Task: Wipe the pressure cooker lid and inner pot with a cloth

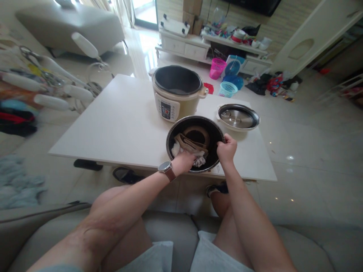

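Observation:
A dark inner pot (213,132) is tilted toward me at the front edge of the white table. My right hand (227,149) grips its rim on the right side. Inside the pot, my left hand (185,162), with a watch on the wrist, presses a brown and white cloth (187,145) against the wall; the fingers are partly buried in the cloth. Behind the pot stands the pressure cooker body (177,92), uncovered, its control panel facing me. To the right, the cooker's lid (238,118) lies upside down with its metal underside up.
The white table (113,117) has its front edge just before my knees. A rack with white handles (82,45) stands at the left. Baskets and bags, including a pink basket (217,68), are on the floor beyond, before a low cabinet (181,47).

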Demonstrator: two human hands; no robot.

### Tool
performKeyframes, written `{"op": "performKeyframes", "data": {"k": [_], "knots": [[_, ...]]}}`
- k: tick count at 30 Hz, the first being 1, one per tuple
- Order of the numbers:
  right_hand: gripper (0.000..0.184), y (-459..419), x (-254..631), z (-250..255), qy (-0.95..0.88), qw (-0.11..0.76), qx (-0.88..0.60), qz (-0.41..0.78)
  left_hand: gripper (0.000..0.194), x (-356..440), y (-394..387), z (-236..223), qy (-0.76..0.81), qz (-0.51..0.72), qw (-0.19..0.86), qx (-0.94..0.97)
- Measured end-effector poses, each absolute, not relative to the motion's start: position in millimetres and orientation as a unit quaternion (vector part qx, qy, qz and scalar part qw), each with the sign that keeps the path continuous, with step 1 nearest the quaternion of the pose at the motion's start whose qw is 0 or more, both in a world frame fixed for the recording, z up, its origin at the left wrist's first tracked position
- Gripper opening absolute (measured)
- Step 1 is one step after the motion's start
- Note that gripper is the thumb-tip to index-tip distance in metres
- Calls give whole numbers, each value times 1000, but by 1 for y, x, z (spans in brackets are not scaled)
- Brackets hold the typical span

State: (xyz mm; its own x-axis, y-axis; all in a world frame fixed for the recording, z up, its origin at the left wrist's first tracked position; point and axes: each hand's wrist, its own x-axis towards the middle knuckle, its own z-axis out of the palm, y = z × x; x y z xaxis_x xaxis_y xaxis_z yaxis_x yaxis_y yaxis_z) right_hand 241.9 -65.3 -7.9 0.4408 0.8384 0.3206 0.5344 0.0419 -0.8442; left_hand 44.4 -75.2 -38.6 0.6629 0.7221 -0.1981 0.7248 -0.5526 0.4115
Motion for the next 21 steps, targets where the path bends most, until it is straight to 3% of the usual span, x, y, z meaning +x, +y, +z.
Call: {"op": "performKeyframes", "data": {"k": [3, 7, 10, 13, 21], "knots": [[27, -68, 236, -13, -489, 532, -677, 141, 49, 56, -75, -44, 406, 57, 355, 840], [30, -73, 230, -21, -460, 564, -672, 134, 49, 77, -72, -51, 384, 246, 538, 709], [34, -77, 223, -26, -434, 573, -682, 134, 49, 86, -71, -51, 370, 329, 595, 633], [35, -79, 217, -30, -403, 575, -698, 139, 44, 82, -72, -42, 349, 285, 560, 695], [36, -77, 221, -38, -367, 589, -705, 150, 44, 53, -71, -22, 380, -16, 321, 867]]}}
